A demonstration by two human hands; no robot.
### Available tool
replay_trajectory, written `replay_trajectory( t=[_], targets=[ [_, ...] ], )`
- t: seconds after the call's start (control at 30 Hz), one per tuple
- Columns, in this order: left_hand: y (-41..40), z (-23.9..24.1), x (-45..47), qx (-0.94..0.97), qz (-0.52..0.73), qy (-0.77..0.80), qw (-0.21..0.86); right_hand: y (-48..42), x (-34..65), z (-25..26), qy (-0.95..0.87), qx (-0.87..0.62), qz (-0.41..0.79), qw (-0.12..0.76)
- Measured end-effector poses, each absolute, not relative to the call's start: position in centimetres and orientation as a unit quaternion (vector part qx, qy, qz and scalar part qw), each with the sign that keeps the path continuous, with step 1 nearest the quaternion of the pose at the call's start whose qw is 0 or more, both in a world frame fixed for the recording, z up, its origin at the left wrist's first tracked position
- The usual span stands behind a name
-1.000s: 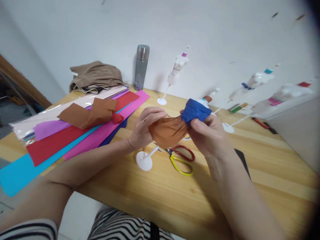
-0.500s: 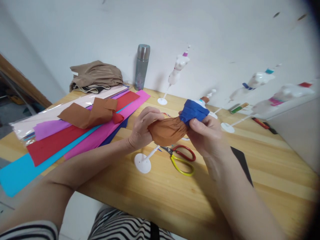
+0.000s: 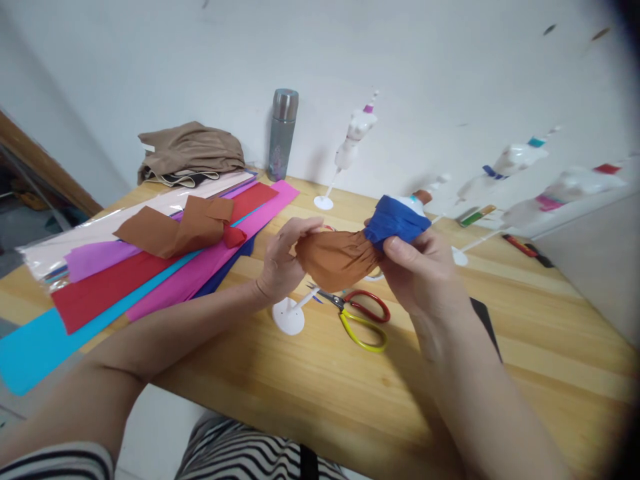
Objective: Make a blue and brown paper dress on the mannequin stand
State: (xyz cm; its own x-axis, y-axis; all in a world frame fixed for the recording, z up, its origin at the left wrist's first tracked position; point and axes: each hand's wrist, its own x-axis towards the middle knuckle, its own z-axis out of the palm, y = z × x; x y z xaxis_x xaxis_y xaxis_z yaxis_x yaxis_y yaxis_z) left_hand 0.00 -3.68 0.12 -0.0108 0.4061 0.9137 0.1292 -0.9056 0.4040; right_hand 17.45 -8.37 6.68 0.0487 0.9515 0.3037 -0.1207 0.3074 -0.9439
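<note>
I hold a small white mannequin on a stand, tilted over the wooden table (image 3: pixel 550 320). It wears a blue paper top (image 3: pixel 396 220) and a brown crepe-paper skirt (image 3: pixel 337 259). My right hand (image 3: pixel 425 273) grips the blue waist with thumb on top. My left hand (image 3: pixel 283 257) is closed on the skirt's hem, fingers curled over the brown paper. The mannequin's round white base (image 3: pixel 289 315) points down toward the table. Red and yellow scissors (image 3: pixel 360 313) lie just beneath.
Coloured crepe-paper sheets (image 3: pixel 150 267) and a brown scrap (image 3: pixel 175 227) lie at left. A tan cloth pile (image 3: pixel 193 153) and a steel flask (image 3: pixel 283 133) stand at the back. Other white mannequins (image 3: pixel 353 143) stand along the wall. A dark flat object (image 3: pixel 483 317) lies by my right wrist.
The mannequin has shifted slightly right and up; its base has swung a little. My left fingers have slid along the skirt hem. Both hands keep their hold.
</note>
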Motion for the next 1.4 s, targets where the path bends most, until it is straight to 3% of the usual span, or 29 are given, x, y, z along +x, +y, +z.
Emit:
replay_trajectory(
  t=[0.43,0.8,1.4],
  targets=[
    [-3.4,-1.7,-0.3,0.724,0.638,0.213,0.152,-8.7,18.0,7.1,-0.520,-0.397,0.406,0.638],
    [-3.3,-0.6,-0.2,0.733,0.656,0.165,0.075,-8.9,17.4,6.9,-0.528,-0.404,0.411,0.624],
    [-3.9,0.7,-0.7,0.755,0.641,0.120,0.062,-9.0,17.0,6.8,-0.516,-0.380,0.451,0.621]
  ],
)
